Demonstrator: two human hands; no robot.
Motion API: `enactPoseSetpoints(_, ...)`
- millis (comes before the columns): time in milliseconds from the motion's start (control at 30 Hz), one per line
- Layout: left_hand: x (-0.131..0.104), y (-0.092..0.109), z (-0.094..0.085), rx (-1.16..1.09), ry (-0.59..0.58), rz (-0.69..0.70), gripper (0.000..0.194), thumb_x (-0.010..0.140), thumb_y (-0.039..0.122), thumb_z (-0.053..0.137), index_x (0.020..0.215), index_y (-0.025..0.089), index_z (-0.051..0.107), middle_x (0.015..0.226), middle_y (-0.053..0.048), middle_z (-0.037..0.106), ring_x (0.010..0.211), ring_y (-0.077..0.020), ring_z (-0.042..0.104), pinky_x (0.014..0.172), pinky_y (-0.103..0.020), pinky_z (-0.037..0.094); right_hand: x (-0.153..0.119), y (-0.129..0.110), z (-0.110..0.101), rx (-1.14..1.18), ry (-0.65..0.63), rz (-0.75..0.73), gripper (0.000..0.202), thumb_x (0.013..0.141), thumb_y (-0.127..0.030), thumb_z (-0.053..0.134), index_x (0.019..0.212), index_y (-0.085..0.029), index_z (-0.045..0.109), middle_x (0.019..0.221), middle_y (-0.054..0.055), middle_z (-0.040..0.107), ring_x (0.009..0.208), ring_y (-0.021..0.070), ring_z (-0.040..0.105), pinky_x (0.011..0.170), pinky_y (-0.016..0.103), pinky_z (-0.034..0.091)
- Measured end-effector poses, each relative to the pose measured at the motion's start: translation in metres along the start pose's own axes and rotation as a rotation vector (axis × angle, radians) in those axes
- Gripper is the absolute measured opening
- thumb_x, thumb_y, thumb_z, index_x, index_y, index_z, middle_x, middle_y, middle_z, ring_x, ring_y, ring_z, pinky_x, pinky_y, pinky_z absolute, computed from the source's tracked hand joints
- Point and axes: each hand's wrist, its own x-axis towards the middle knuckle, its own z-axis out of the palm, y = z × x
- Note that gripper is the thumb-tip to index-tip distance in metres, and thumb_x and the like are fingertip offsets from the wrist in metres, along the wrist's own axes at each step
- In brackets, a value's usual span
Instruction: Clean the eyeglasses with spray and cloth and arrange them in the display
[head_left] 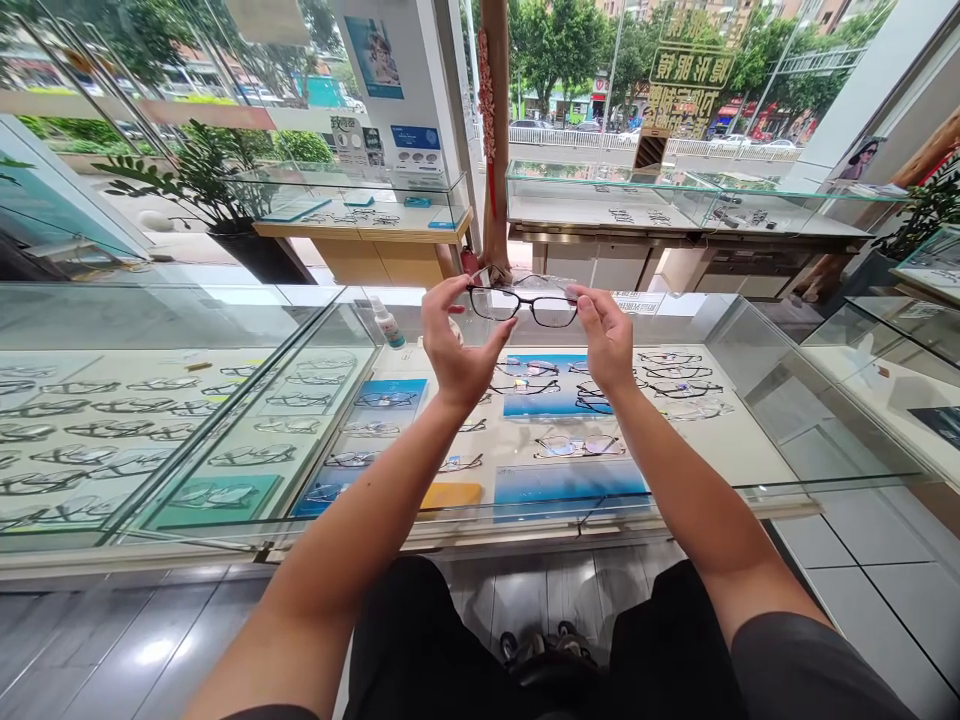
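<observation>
A pair of dark-rimmed eyeglasses [526, 302] is held up level above the glass counter, both lenses facing me. My left hand [457, 340] pinches the left end of the frame, its thumb under the left lens. At the right end, my right hand [606, 335] grips the frame between thumb and fingers. Behind the lenses, the temples are partly visible. Below the hands, inside the display case, lie a blue card [517, 403] and rows of other glasses, among them a thin-rimmed pair [579, 446].
A small spray bottle [388, 324] stands on the counter to the left. The glass showcase [225, 400] spans my front, its front edge close to my knees. A yellow case [451, 495] lies inside. Beyond are another showcase [600, 210], a wooden post [494, 130] and a potted plant [259, 255].
</observation>
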Motion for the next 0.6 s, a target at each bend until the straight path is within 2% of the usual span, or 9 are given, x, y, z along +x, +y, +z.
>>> enactPoseSetpoints(167,0.0,0.001,0.0,-0.01,-0.017,-0.024,0.072,0.087,0.064,0.087,0.142,0.028,0.058,0.139,-0.015,0.068,0.128,-0.0337,0.07,0.094,-0.049,0.062,0.0,-0.004,0.001,0.045,0.0,0.027,0.051,0.105,-0.073,0.056,0.119,-0.031,0.081,0.123,0.008,0.081,0.117,0.0252,0.078,0.105,0.048,0.065)
enactPoseSetpoints(333,-0.001,-0.003,0.001,-0.038,-0.03,-0.016,0.072,0.087,0.058,0.09,0.143,0.026,0.059,0.138,-0.013,0.068,0.127,-0.0315,0.07,0.095,-0.046,0.061,-0.001,-0.012,-0.001,0.144,-0.014,0.07,0.042,0.104,-0.068,0.065,0.11,-0.03,0.081,0.116,0.006,0.082,0.111,0.0239,0.077,0.101,0.045,0.063)
enactPoseSetpoints(600,-0.004,-0.006,0.003,-0.102,-0.056,-0.035,0.069,0.085,0.051,0.094,0.142,0.029,0.061,0.136,-0.012,0.068,0.126,-0.0299,0.069,0.097,-0.044,0.06,0.001,-0.013,-0.001,0.257,-0.038,0.181,0.04,0.097,-0.07,0.072,0.103,-0.031,0.079,0.11,0.005,0.081,0.11,0.025,0.076,0.107,0.047,0.061)
